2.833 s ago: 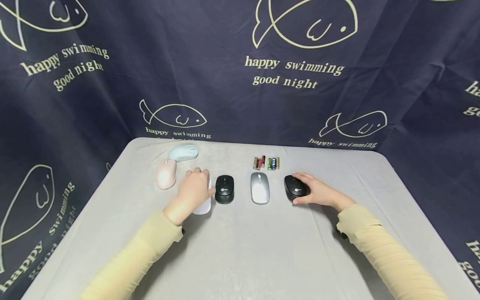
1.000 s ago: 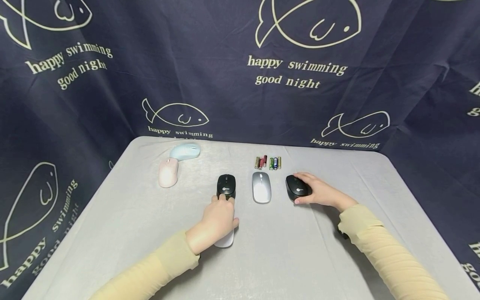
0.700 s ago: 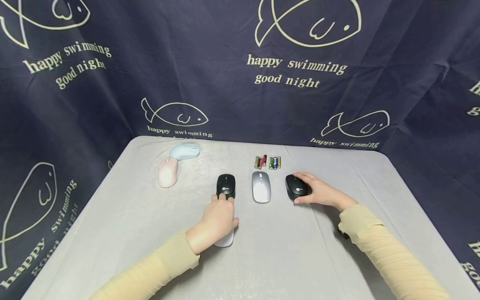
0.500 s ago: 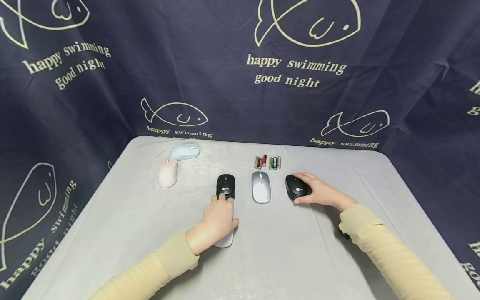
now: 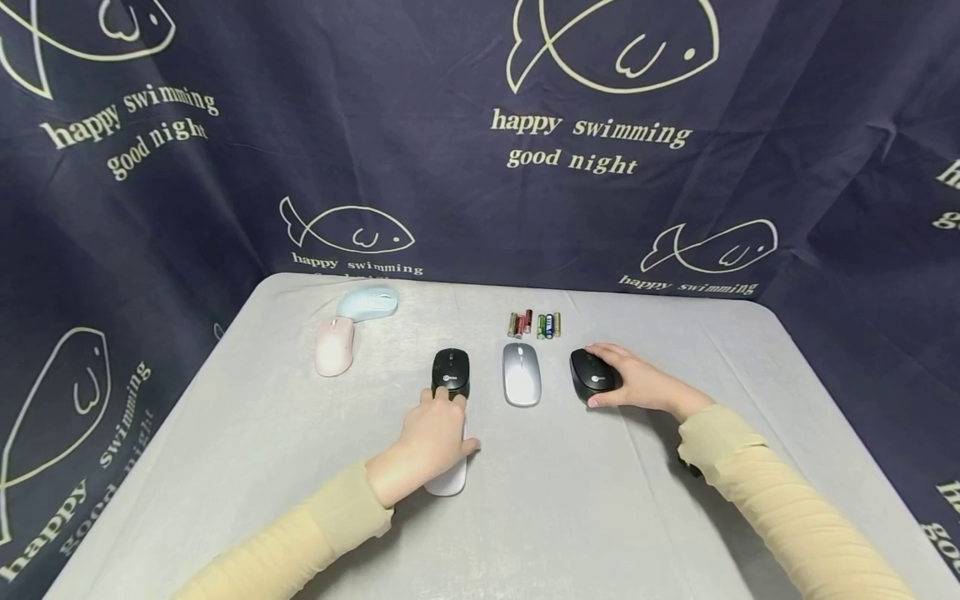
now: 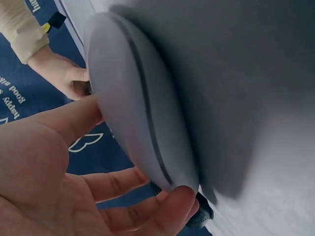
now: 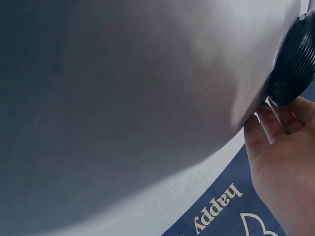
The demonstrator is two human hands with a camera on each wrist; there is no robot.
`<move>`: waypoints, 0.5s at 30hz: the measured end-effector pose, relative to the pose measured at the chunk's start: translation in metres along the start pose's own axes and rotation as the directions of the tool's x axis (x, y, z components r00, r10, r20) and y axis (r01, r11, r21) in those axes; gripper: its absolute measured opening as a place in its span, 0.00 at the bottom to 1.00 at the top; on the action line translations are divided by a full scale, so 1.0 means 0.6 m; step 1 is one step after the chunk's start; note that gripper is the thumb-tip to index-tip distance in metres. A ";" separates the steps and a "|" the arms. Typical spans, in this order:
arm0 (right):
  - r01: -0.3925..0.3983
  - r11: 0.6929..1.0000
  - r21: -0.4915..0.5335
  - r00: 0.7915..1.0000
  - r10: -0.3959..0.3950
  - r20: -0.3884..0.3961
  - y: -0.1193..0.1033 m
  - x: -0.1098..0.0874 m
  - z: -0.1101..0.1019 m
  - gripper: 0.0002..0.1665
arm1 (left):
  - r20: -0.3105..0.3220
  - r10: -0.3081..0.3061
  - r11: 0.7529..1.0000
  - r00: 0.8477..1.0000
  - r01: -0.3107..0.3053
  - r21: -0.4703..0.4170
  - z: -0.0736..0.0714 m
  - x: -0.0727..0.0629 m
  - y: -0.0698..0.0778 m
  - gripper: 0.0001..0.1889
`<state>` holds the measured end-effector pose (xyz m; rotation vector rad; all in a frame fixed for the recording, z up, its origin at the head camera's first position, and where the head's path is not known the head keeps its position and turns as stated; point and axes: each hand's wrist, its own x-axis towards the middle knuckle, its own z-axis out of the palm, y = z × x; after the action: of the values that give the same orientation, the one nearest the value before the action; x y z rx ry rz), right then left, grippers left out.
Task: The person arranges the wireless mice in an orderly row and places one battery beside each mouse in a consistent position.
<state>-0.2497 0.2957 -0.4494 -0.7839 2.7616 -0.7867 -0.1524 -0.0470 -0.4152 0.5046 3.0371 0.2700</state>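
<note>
My left hand lies over a white computer mouse, its fingertips curled at the mouse's front end and the thumb out at the right side. Close up in the left wrist view, the pale mouse has a dark seam, with fingertips at its end. Straight ahead of that hand sits a black mouse, right by the fingers. My right hand grips a second black mouse from its right side, thumb at the near end. The right wrist view shows that mouse's ribbed side.
A silver mouse lies between the two black ones. Two small groups of batteries, reddish ones and green, blue and gold ones, lie behind it. At the back left of the table are a pink mouse and a light blue mouse.
My left hand has brought the white mouse from left of the black mouse to just in front of it, then stayed there; its thumb now sticks out slightly more. My right hand keeps its place.
</note>
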 end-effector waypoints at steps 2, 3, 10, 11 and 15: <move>-0.001 1.000 0.003 1.000 0.001 -0.001 0.000 0.000 0.000 0.57 | 0.010 0.008 1.000 1.000 -0.008 -0.022 -0.003 0.001 -0.004 0.34; -0.001 1.000 0.004 1.000 0.001 -0.002 0.000 0.000 0.000 0.57 | 0.013 0.012 0.999 1.000 -0.012 -0.034 -0.004 0.001 -0.006 0.34; -0.003 1.000 0.009 1.000 0.003 -0.006 -0.003 -0.001 -0.001 0.57 | 0.028 0.040 0.995 0.999 -0.037 -0.091 -0.012 0.002 -0.019 0.31; -0.003 1.000 0.007 1.000 0.003 -0.006 -0.003 -0.001 -0.001 0.57 | 0.031 0.042 0.995 0.999 -0.039 -0.095 -0.012 0.002 -0.021 0.30; -0.006 1.000 -0.001 1.000 0.006 -0.003 -0.003 -0.001 -0.001 0.57 | 0.047 0.055 0.993 0.997 -0.049 -0.111 -0.018 0.004 -0.027 0.28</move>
<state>-0.2485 0.2947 -0.4481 -0.7749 2.7661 -0.7866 -0.1608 -0.0631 -0.4077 0.5736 2.9441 0.4176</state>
